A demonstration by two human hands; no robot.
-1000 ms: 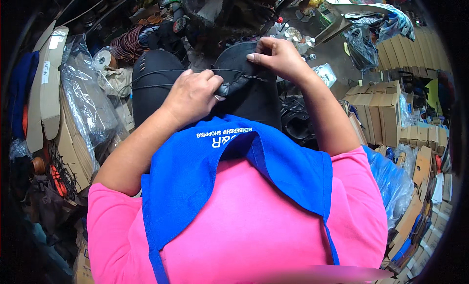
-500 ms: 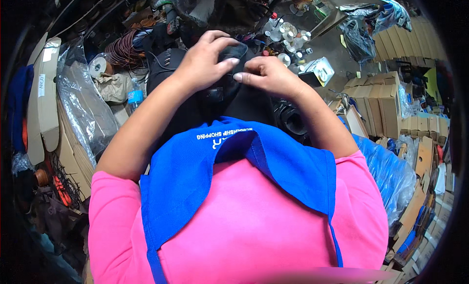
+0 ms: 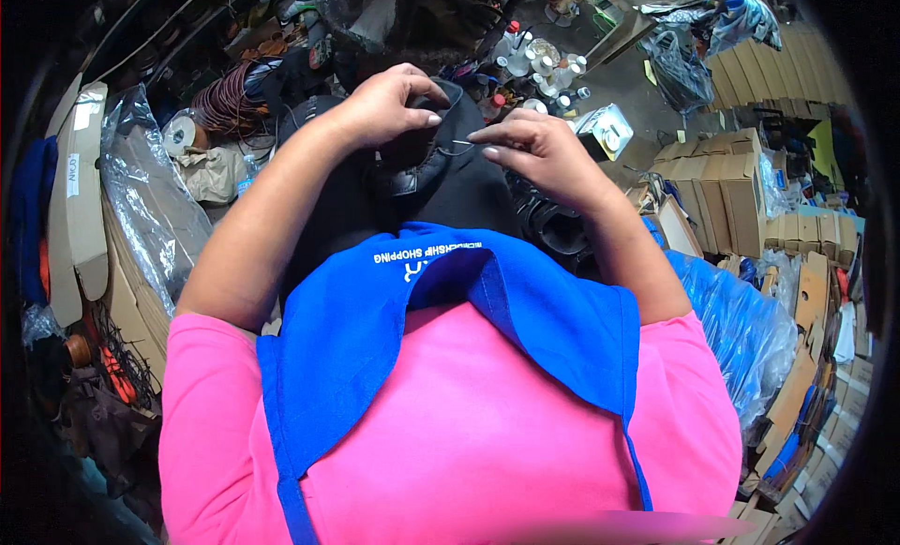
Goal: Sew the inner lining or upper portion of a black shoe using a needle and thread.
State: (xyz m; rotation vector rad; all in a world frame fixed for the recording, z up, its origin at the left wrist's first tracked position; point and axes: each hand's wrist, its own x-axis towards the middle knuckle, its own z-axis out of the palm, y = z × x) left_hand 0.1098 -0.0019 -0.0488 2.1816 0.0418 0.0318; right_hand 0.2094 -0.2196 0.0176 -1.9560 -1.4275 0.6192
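A black leather shoe [image 3: 412,180] rests on my lap between my thighs. My left hand [image 3: 392,104] is closed on its upper edge, thumb toward me and fingers partly hidden behind the hand. To its right, my right hand [image 3: 527,149] pinches a thin, shiny needle [image 3: 463,142] between thumb and forefinger, pointing left toward the shoe. A fine thread [image 3: 454,153] curves just below the needle, against the dark material. The needle's tip is too small to tell whether it touches the shoe.
Bottles [image 3: 544,62] with white and red caps stand ahead on the floor, beside a white canister [image 3: 605,131]. A dark shoe-like item [image 3: 553,222] lies by my right thigh. Cardboard boxes [image 3: 708,184] are stacked at right; a reel of brown cord [image 3: 225,100] lies at left.
My right hand has drawn away to the right from the shoe, and the needle and thread now show in its fingers. The left hand stays on the shoe, slightly shifted left.
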